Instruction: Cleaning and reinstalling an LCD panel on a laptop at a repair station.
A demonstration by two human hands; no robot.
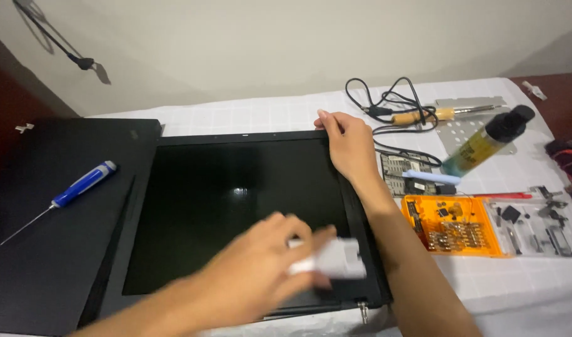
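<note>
Screen: flat black laptop display panel [236, 212], which I judge I'm mid-wipe on.
Left hand [261, 268]: fingers pinch a blurred white cloth [336, 259].
Right hand [348, 146]: fingers together, pressing the panel's top edge.
Next: keep steadying.

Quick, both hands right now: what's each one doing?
Left hand: closed on a white wad, blurred, on the dark screen panel.
Right hand: open, resting on the panel's top edge.

A white-clothed table [248, 115] bears a laptop screen panel [236, 212], orange bit case [451, 224], soldering iron [435, 114]
</note>
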